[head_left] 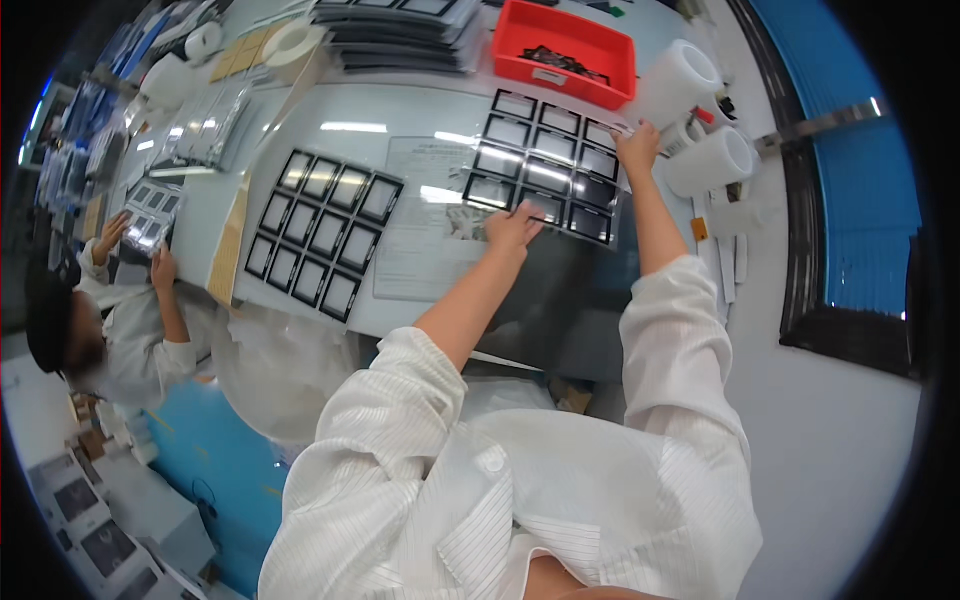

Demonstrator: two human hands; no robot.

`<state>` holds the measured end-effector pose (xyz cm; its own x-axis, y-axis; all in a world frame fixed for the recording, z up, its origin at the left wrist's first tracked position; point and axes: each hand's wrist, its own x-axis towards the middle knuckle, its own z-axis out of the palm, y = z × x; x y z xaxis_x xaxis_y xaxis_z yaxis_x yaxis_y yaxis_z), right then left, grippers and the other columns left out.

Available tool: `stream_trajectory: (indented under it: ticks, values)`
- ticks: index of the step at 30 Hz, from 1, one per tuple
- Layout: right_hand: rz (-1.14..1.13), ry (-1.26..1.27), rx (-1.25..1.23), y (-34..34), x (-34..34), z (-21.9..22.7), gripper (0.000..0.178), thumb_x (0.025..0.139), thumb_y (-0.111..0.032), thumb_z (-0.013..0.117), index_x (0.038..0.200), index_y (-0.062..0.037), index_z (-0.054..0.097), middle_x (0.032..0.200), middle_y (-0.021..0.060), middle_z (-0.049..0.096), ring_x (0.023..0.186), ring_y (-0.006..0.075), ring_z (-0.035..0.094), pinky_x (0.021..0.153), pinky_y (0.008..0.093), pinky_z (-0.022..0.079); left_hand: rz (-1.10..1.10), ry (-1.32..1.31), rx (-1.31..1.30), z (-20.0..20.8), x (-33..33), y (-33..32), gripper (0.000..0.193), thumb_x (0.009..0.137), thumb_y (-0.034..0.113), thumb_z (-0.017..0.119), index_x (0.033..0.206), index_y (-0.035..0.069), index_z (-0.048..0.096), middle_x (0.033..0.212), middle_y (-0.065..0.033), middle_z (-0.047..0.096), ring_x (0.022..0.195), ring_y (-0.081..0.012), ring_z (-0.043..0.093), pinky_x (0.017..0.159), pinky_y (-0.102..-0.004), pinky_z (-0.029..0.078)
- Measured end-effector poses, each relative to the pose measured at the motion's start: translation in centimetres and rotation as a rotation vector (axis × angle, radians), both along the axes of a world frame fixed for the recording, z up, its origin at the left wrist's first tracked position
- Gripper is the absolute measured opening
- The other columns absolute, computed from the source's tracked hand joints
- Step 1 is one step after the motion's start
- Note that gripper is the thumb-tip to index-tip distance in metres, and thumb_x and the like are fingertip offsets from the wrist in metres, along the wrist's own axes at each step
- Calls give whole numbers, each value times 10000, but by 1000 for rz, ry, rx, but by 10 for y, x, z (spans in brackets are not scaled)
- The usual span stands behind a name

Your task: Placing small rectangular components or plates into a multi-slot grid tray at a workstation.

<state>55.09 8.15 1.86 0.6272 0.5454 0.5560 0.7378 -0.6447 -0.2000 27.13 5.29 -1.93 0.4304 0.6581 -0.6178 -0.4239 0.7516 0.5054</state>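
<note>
My left hand (511,228) and right hand (638,152) are grasping a black-gridded sheet (548,172) by its edges. A red bin (618,62) is sitting beyond.

Passage, middle: strip of tabletop (400,107) between left grid sheet (328,232) and held grid sheet (547,176); flat printed page (412,245) lying in it.
Passage, near side: dark surface (590,300) between the forearms.
Obstacle, far side: red bin (580,27), beside stacked sheets (400,45).
Obstacle, right: white rolls (708,166), close beside right hand (638,150).
</note>
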Motion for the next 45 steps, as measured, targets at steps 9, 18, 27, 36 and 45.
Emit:
stream_trajectory:
  ticks: [9,18,27,36,45]
  values:
    - [1022,1042,58,10,-271,-5,205,805,-71,597,1002,-17,582,914,108,642,813,199,632,733,316,505,-176,1056,1165,37,-152,-25,546,751,173,689,1213,-16,468,1159,-188,536,1107,-353,485,973,-441,364]
    - [893,1167,66,38,-339,-29,249,819,-85,602,1049,8,581,954,108,642,813,162,636,729,276,512,-409,1949,1411,28,-255,38,484,807,316,669,1140,5,506,1190,-208,536,1045,-346,556,745,-389,531]
    - [763,1583,-276,25,-361,-12,166,844,-83,551,901,69,586,735,137,657,594,187,654,518,297,536,-674,1780,1412,39,-269,55,403,820,316,651,993,-27,529,1022,-212,582,858,-349,632,661,-367,555]
    - [701,1522,-220,30,-368,-16,220,883,-147,552,921,63,604,796,126,658,648,180,657,555,267,542,-667,1736,1476,39,-268,58,312,840,274,625,930,-7,523,905,-192,597,789,-362,635,668,-411,533]
    - [699,1742,147,43,-400,-29,288,838,-112,655,992,51,473,807,186,646,656,218,661,531,303,562,-216,1596,1803,68,-258,23,239,787,200,663,886,34,522,827,-126,572,733,-276,595,594,-387,486]
